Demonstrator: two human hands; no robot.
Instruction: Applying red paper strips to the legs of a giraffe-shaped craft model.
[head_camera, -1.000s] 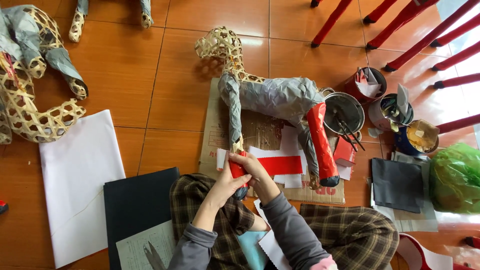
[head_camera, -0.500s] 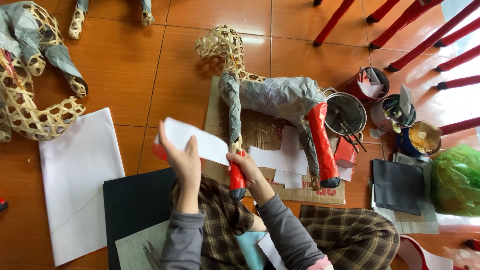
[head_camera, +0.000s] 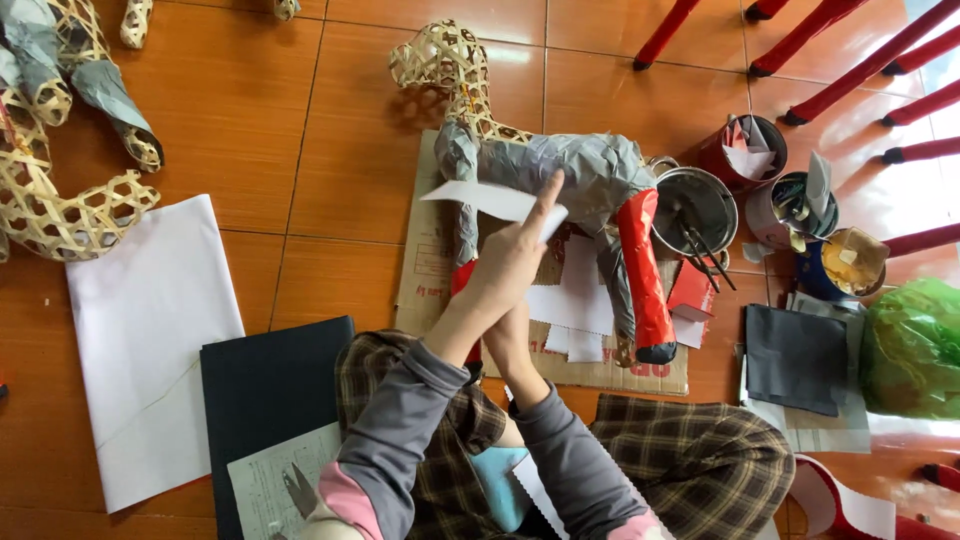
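Holding a white paper strip (head_camera: 497, 199) pinched in your left hand (head_camera: 515, 262), you lift it over the woven animal frame (head_camera: 560, 165) that lies on a sheet of cardboard (head_camera: 425, 260) on the tiled floor (head_camera: 250, 130). Your right hand (head_camera: 505, 335) sits just behind and below the left, mostly hidden by it, so whether it grips anything cannot be told; it seems to rest near the frame's red front leg (head_camera: 463, 280). Grey paper covers the frame's body, and its near hind leg (head_camera: 643, 275) is wrapped in red. More white paper pieces (head_camera: 575, 300) lie on the cardboard beneath the body. To the right stand a metal pot (head_camera: 690, 210) with brushes and several tins (head_camera: 790, 205). At left, a large white sheet (head_camera: 140, 330) and a black sheet (head_camera: 265, 385) lie on the floor beside your checked trousers.
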